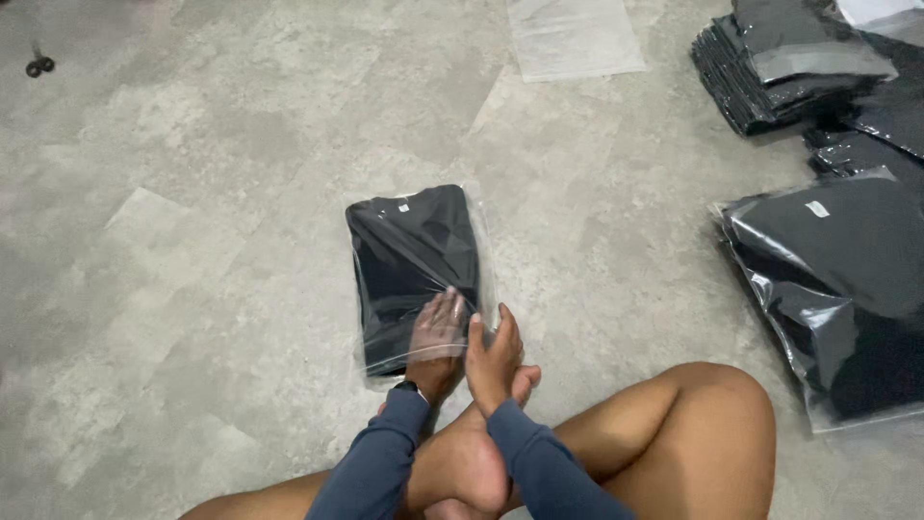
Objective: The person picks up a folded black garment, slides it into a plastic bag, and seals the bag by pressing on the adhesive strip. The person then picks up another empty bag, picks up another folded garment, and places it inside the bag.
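The left hand [433,337] lay flat, fingers together, on the bagged shirt [414,265] on the floor [192,241]; the right hand [493,358] pressed its edge, fingers together. The shirt looked light, soft and slippery in its film, best gripped at the edges.

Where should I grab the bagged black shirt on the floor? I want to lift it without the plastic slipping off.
Probably at the near short end of the bagged black shirt, coming from the person's side. It lies flat, long axis pointing away, and both the left hand and right hand already rest there, where loose clear plastic extends past the fabric; pinch fabric and plastic together.
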